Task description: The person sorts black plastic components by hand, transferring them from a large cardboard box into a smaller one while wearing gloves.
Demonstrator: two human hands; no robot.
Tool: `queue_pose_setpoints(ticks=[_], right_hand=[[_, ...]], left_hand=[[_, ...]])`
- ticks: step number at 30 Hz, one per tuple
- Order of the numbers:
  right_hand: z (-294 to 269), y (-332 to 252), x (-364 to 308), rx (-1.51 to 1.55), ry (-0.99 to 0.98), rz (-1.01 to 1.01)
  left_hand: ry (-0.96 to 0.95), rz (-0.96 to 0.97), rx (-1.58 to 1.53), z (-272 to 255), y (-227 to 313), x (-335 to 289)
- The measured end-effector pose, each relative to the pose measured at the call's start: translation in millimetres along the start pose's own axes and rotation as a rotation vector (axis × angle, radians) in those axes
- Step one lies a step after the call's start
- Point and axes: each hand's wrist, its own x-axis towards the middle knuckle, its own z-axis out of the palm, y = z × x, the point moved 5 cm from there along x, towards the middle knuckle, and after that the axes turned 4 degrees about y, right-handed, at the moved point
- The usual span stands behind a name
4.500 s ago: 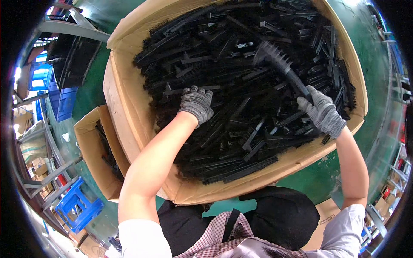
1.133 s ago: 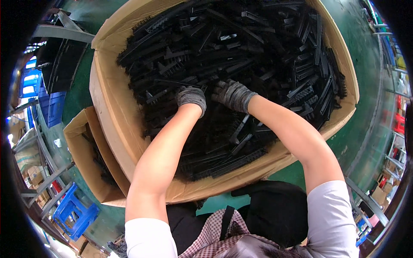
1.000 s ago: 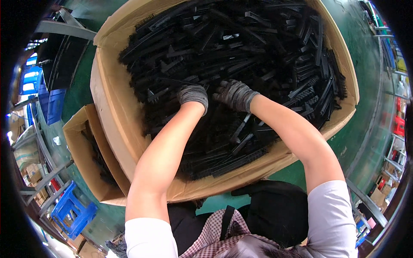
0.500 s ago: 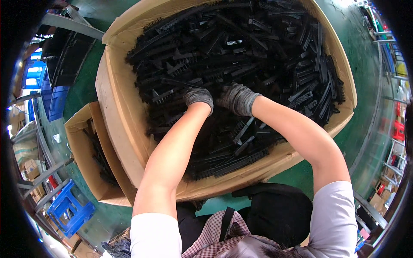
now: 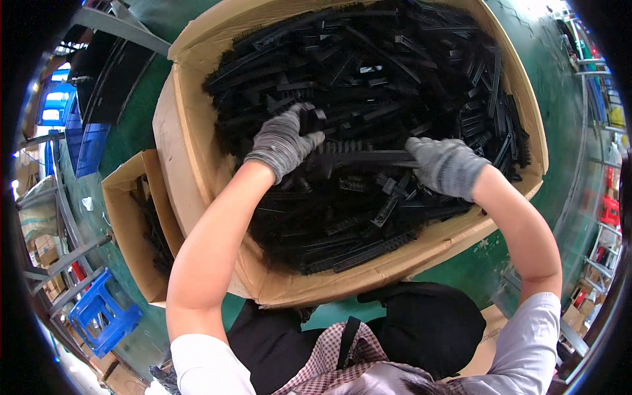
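Note:
My left hand [image 5: 282, 143], in a grey knit glove, is over the left half of a large cardboard box [image 5: 187, 125]. Its thumb and fingers close round a short-looking black plastic piece [image 5: 315, 120]. To the right, my gloved right hand [image 5: 449, 166] grips the end of a long black plastic strip [image 5: 368, 157], which lies roughly level and points toward the left hand. Below and around both hands is a deep heap of black plastic parts [image 5: 388, 59], many of them narrow bars with comb-like teeth.
A smaller cardboard box [image 5: 125, 217] with more black parts stands against the large box's left side. Farther left are a blue stool [image 5: 104, 315], a blue bin [image 5: 87, 148] and metal frames. Shelving [image 5: 596, 72] lines the right side. The floor [image 5: 553, 118] is green.
My hands have moved apart, the left up and leftward, the right to the right. Both have come up out of the heap, and the long strip now shows in the right hand.

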Motion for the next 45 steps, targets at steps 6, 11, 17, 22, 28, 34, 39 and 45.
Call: queue_pose_setpoints(ticks=[6,11,17,22,28,34,39,45], right_hand=[[-26.0,19.1,-42.5,-0.087,0.325,0.082],[-12.1,20.8,-54.0,1.249,-0.082,0.196],[-8.5,-70.2,-34.9,1.711,-0.44,0.008],[-24.8,-170.9,-10.2,1.389,-0.715,-0.165],[-54.6,-343.4,42.8,1.204,-0.643,-0.487],[-57.2,-404.8,27.9,1.27,0.169,-0.69],[14.9,-303.8,-30.2,0.825,-0.004,-0.962],[42.7,-181.2,-67.7,0.403,-0.31,-0.714]], left_hand=[[0.385,0.164,-0.335,-77.7,-6.5,-26.8],[0.466,0.211,-0.533,-120.4,-44.6,-68.3],[0.565,-0.045,-1.251,-134.6,-124.3,-152.7],[1.142,-0.146,-0.785,-194.4,-166.9,-275.2],[1.193,-0.511,-0.182,-194.0,-228.8,-351.6],[1.051,-0.024,0.997,-198.1,-193.0,-380.3],[1.154,-0.072,-0.024,-176.4,-144.5,-282.4],[0.323,0.482,-0.146,-88.9,-3.1,-140.8]])
